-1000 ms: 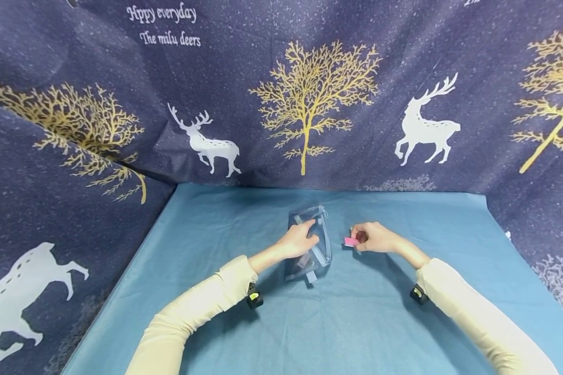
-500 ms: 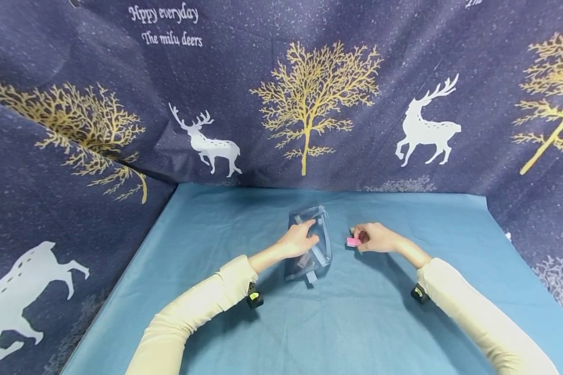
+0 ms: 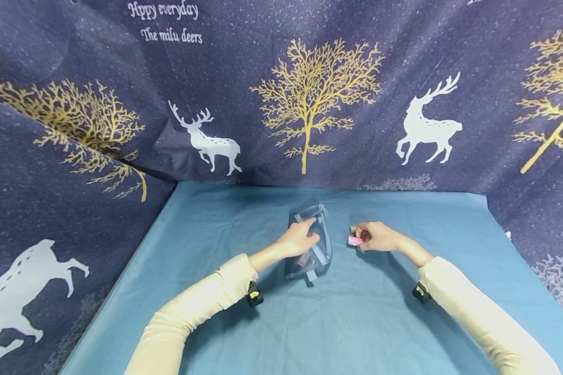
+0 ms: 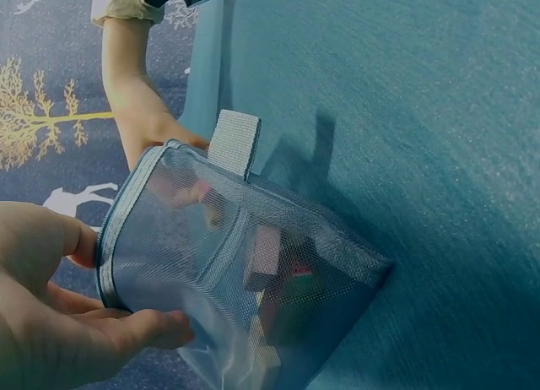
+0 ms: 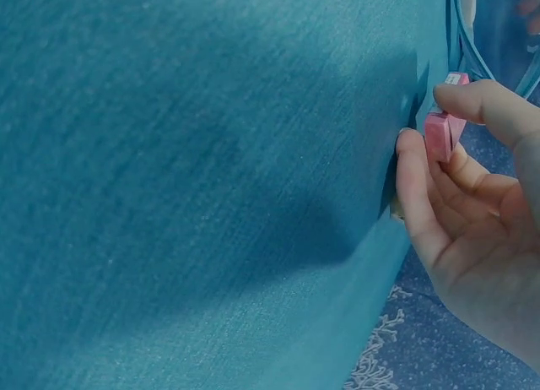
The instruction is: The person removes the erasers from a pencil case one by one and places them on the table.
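Note:
A blue see-through mesh zip pouch (image 3: pixel 316 255) stands on the cloth, its zipped rim parted towards the right hand. My left hand (image 3: pixel 299 240) holds that pouch at the rim, with the thumb on the mesh side in the left wrist view. Several small blocks (image 4: pixel 263 257), one of them pinkish, show dimly through the mesh. To the right of the pouch, my right hand (image 3: pixel 377 237) pinches a small pink-and-white block (image 5: pixel 443 132) between thumb and fingers, just over the cloth. Behind the right fingers a small tan piece (image 3: pixel 353 229) is partly hidden.
A blue cloth (image 3: pixel 281 328) covers the table. A dark curtain (image 3: pixel 262 130) with deer and trees hangs along the back and left. The pouch's grey fabric tab (image 4: pixel 234 141) sticks out from its end.
The pink-and-white block has turned in my right fingers and shifted slightly right, so the tan piece behind shows more. My left hand and the pouch have stayed in place.

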Action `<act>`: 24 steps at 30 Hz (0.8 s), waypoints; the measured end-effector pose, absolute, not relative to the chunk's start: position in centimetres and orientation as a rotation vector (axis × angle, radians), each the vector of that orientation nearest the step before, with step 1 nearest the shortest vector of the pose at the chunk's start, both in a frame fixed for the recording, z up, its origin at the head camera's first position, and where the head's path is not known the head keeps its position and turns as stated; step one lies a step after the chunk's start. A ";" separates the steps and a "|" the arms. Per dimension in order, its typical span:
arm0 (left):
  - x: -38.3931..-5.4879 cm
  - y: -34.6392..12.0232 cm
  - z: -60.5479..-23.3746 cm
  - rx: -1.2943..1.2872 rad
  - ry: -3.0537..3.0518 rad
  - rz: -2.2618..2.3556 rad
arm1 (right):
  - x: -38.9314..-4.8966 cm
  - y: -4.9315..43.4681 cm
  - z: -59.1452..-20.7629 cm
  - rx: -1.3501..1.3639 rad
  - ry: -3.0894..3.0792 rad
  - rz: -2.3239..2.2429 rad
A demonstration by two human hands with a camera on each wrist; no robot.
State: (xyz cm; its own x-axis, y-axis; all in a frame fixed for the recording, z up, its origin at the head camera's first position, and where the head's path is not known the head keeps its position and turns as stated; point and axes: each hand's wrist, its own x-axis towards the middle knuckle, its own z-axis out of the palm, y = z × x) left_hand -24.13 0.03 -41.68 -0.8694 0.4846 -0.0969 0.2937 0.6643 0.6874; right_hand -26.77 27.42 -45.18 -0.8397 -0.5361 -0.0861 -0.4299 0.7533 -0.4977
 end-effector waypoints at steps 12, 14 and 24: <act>-24.4 -0.1 -41.7 0.629 2.616 0.998 | -26.8 28.0 -45.1 -0.820 2.725 -0.687; -24.3 -0.1 -41.7 0.620 2.616 0.995 | -26.8 28.0 -45.0 -0.815 2.725 -0.685; -24.2 -0.1 -41.3 0.618 2.617 0.982 | -26.8 28.3 -45.2 -0.786 2.747 -0.660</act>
